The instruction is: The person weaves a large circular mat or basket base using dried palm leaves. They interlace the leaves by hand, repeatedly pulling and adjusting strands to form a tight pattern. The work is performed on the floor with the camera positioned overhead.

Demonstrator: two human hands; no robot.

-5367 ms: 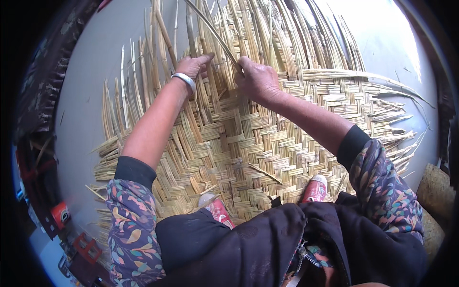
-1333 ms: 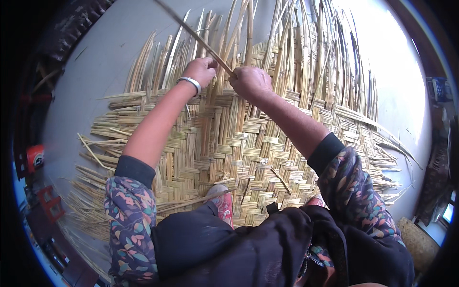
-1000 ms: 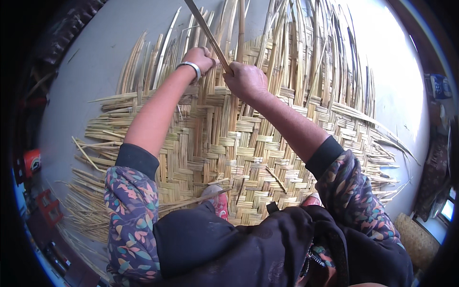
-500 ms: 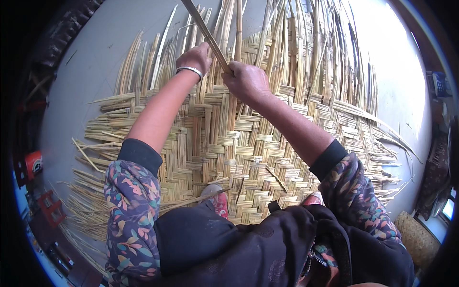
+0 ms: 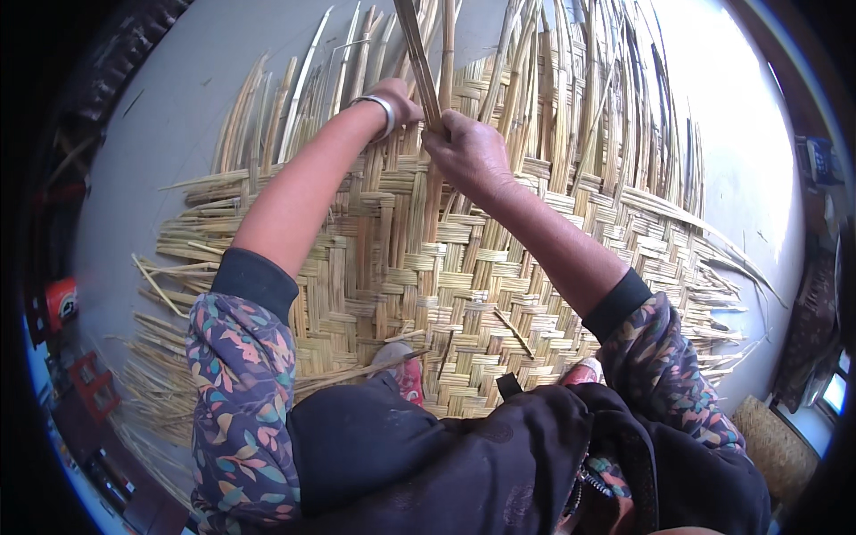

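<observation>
A large woven mat (image 5: 499, 267) of split, yellowish reeds lies on the floor under my arms. My right hand (image 5: 468, 156) is closed round flat reed strips (image 5: 415, 53), which it lifts up from the weave at a slant. Just left of them, my left hand (image 5: 395, 102), with a white bangle at its wrist, bends in low among the upright reeds. Its fingers look curled, but their tips are hidden beside the lifted strips, and what they grip cannot be made out.
Long unwoven reeds (image 5: 615, 98) fan out beyond the far edge. More loose ends (image 5: 169, 383) stick out at the left. Broken reed pieces (image 5: 514, 333) lie on the weave near my shoes (image 5: 410, 379). A red frame-like object (image 5: 92, 386) stands at far left.
My left hand has moved right, closer to my right hand. The lifted strips have swung rightward and stand more upright. My right hand still holds them.
</observation>
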